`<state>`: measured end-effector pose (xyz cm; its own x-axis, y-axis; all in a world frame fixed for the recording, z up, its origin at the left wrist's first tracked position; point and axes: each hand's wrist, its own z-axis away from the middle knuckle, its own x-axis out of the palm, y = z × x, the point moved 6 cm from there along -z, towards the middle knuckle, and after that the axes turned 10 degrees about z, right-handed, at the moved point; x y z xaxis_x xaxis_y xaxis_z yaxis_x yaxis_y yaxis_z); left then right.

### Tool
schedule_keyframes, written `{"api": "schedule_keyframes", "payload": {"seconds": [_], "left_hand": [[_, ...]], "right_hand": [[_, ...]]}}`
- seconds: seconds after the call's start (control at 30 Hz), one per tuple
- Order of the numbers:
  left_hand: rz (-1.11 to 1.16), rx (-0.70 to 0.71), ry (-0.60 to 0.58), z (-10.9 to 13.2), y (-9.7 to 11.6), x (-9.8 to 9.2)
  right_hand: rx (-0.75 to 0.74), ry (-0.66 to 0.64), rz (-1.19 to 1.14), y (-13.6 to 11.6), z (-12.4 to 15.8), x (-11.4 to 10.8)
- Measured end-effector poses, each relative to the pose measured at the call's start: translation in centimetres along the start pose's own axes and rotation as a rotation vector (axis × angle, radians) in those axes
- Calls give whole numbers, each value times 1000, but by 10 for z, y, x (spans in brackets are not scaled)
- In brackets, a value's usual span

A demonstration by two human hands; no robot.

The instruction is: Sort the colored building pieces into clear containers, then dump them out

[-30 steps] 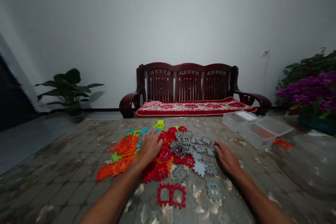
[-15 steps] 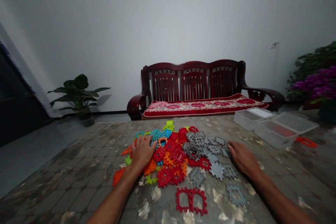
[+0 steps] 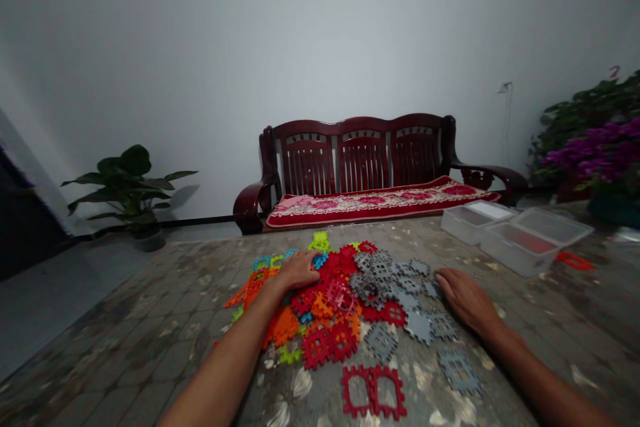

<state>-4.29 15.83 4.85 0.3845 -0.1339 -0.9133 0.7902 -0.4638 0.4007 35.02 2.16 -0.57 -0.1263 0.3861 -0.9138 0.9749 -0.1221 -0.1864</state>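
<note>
Toothed plastic pieces lie in a heap on the table, with orange pieces [image 3: 283,325] at the left, red pieces [image 3: 330,340] in the middle and gray pieces [image 3: 377,273] at the right. My left hand [image 3: 299,269] reaches over the back left of the heap, its fingers curled at a blue piece [image 3: 320,260]; whether it grips the piece is unclear. Just right of the gray pieces, my right hand [image 3: 463,297] rests on the table, fingers together and bent, nothing visible in it. Two joined red frames [image 3: 373,390] lie near the front.
Clear plastic boxes [image 3: 520,250] stand at the table's back right, beside an orange-red piece [image 3: 575,261]. Behind the table [image 3: 165,320] is a wooden bench [image 3: 363,153]. Potted plants stand at the left [image 3: 130,190] and right.
My left hand has moved right and slightly back, from the orange and blue pieces toward the heap's middle. My right hand has stayed beside the gray pieces. The view has shifted slightly.
</note>
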Motion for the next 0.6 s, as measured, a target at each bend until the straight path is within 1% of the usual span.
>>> {"api": "schedule_keyframes", "payload": {"seconds": [0.13, 0.27, 0.47, 0.6], "left_hand": [[-27, -51, 35, 8, 2, -4], [-6, -70, 92, 20, 2, -10], [54, -93, 189, 44, -15, -24], [116, -144, 243, 51, -27, -37]], "right_hand": [[-22, -4, -1, -2, 0, 0], [-44, -8, 24, -4, -1, 0], [-50, -39, 70, -4, -2, 1], [-49, -48, 84, -3, -3, 2]]}}
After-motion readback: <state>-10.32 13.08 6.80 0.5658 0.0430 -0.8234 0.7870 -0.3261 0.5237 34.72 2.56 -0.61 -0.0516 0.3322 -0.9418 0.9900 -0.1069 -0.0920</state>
